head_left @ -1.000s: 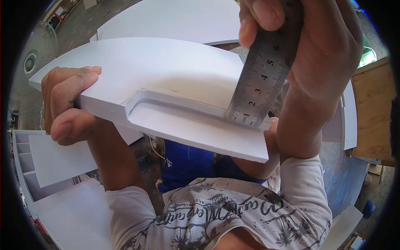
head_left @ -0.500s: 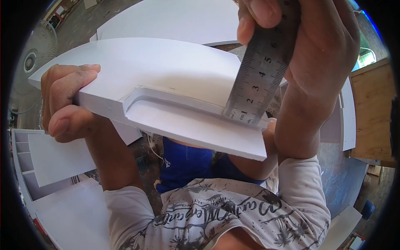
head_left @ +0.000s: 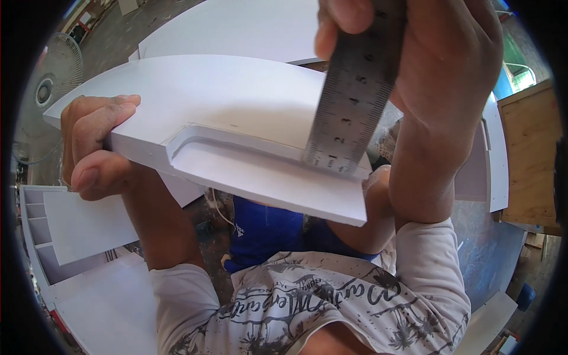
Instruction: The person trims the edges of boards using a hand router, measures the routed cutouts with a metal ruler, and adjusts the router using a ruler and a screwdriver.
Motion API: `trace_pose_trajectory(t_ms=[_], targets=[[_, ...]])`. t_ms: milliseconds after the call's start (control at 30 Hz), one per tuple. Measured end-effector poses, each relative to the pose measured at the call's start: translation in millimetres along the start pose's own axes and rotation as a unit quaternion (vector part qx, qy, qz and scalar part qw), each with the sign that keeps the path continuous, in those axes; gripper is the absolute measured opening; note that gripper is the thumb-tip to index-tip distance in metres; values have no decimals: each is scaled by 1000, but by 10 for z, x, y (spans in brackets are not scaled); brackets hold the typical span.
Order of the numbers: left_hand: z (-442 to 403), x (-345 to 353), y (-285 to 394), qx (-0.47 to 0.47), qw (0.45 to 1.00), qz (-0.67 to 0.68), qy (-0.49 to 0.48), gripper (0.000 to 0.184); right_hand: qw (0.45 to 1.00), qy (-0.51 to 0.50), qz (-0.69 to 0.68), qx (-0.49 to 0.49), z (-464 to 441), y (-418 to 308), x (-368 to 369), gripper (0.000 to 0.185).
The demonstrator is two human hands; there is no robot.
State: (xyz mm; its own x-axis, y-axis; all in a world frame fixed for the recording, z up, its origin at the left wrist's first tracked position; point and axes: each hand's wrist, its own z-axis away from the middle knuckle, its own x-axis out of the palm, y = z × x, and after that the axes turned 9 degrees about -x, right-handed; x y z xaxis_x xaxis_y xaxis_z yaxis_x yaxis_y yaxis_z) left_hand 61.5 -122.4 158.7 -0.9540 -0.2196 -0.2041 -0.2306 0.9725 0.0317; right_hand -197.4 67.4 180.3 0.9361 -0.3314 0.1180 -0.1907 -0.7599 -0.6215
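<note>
A white board with a curved far edge is held up in front of me, tilted, and a step is cut into its near side. My left hand wraps round the board's left end, thumb below and fingers on top. In my right hand is a steel ruler with centimetre marks. Its low-numbered end stands in the stepped recess, against the recess wall near the board's right end. Whether the ruler's end touches the recess floor I cannot tell exactly.
Another large white panel lies beyond the board. A fan stands at the far left. White compartmented panels are at the lower left. On the right are a wooden panel and a blue-grey surface.
My right hand and the ruler have shifted a little left, and the ruler stands slightly more upright. The board's right end has moved slightly left; my left hand keeps its grip.
</note>
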Motion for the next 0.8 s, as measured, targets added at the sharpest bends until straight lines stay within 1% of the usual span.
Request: trace_pose_trajectory(t_ms=[133, 300, 367, 533, 600, 633, 700, 800], targets=[[36, 7, -166, 11, 1000, 25, 15, 87, 999, -30, -30, 3, -147, -11, 247, 25], [62, 49, -395, -30, 996, 73, 37, 84, 994, -54, -97, -3, -284, 37, 522, 25], [42, 78, -395, -41, 997, 60, 29, 83, 991, -58, -117, -5, -316, 70, 574, 25], [-3, 135, -495, -56, 995, 70, 49, 79, 978, -79, -193, 3, -407, 151, 655, 26], [3, 156, -546, -55, 994, 68, 61, 79, 982, -91, -163, 22, -425, 169, 691, 29], [8, 169, -569, -55, 994, 67, 67, 79, 989, -90, -108, 39, -430, 119, 708, 30], [22, 153, -619, -62, 994, 64, 64, 78, 986, -108, -99, 85, -476, 112, 708, 33], [31, 145, -619, -77, 994, 39, 64, 75, 958, -153, -196, 141, -574, 213, 616, 36]])
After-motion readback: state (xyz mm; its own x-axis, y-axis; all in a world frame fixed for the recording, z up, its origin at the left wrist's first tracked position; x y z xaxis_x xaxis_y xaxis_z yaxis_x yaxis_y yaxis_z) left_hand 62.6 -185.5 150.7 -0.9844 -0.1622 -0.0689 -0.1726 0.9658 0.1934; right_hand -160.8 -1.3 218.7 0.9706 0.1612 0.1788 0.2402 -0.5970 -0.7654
